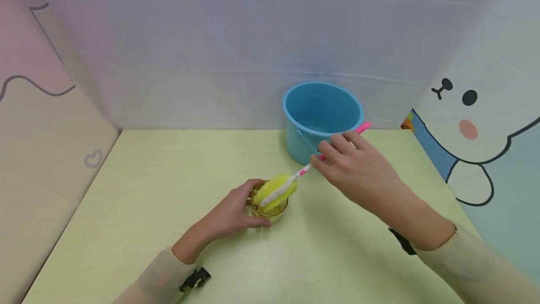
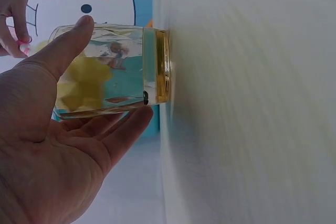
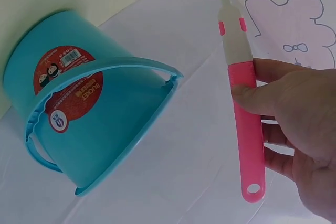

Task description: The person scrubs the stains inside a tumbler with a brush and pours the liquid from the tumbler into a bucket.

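My left hand (image 1: 229,212) grips an amber glass cup (image 1: 276,213) around its side, thumb on the near side and fingers behind. In the left wrist view the glass cup (image 2: 123,74) stands with its thick base on the table. With my right hand (image 1: 358,168) I hold a bottle brush by its pink handle (image 3: 247,124), pinched between thumb and fingers. The yellow sponge head (image 1: 276,192) tilts down into the mouth of the cup. Through the glass, part of the yellow sponge (image 2: 84,80) shows inside.
A blue bucket (image 1: 295,140) with its handle hanging down stands at the back right of the pale yellow table (image 1: 168,168). In the right wrist view a red label (image 3: 68,77) shows on its side. Cartoon-printed panels (image 1: 464,121) flank the table, and a plain white sheet closes the back.
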